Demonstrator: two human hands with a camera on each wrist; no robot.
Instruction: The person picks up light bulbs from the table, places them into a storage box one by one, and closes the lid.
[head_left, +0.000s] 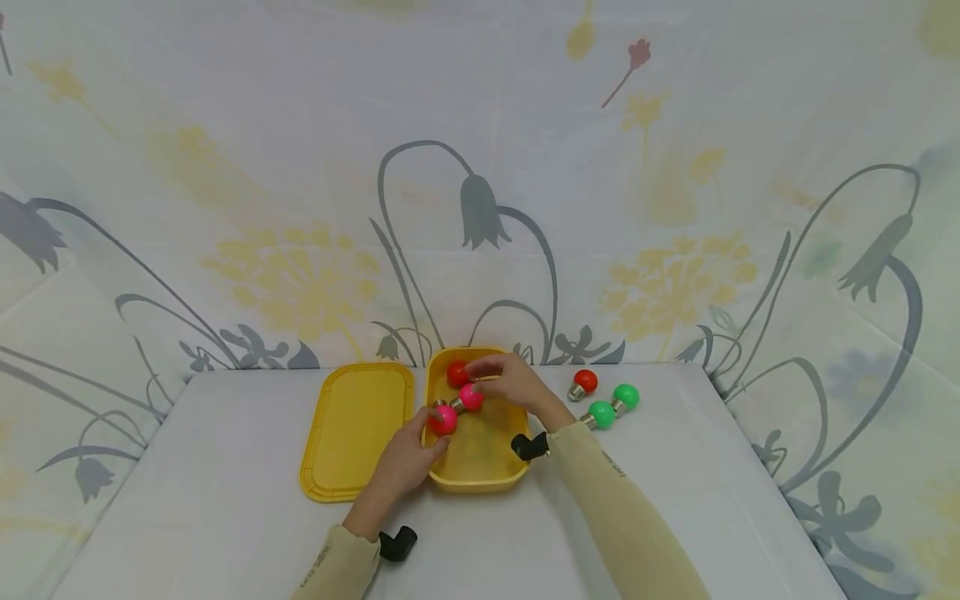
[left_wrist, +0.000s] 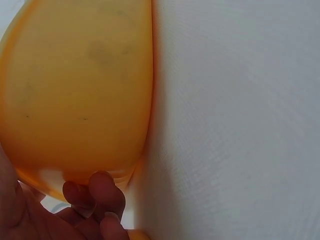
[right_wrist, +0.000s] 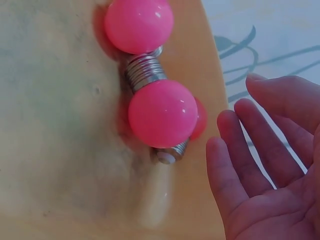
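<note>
Several small round bulbs with metal screw bases lie in the yellow plastic tub (head_left: 480,484). One pink bulb (head_left: 446,422) is near the left wall, a second pink bulb (head_left: 472,398) beside it, and a red bulb (head_left: 457,374) farther back. My left hand (head_left: 407,458) grips the tub's left rim, its fingers (left_wrist: 107,192) curled against the outside of the wall and overlapping the first pink bulb in the head view. Over the tub's back right part, my right hand (head_left: 512,382) holds nothing, its fingers (right_wrist: 235,150) relaxed beside the bulbs.
Left of the tub lies a flat yellow lid (head_left: 352,433). To the right on the white tabletop (head_left: 675,500) are a red bulb (head_left: 585,382) and two green bulbs (head_left: 626,396). A flower-printed cloth (head_left: 420,275) hangs behind the table.
</note>
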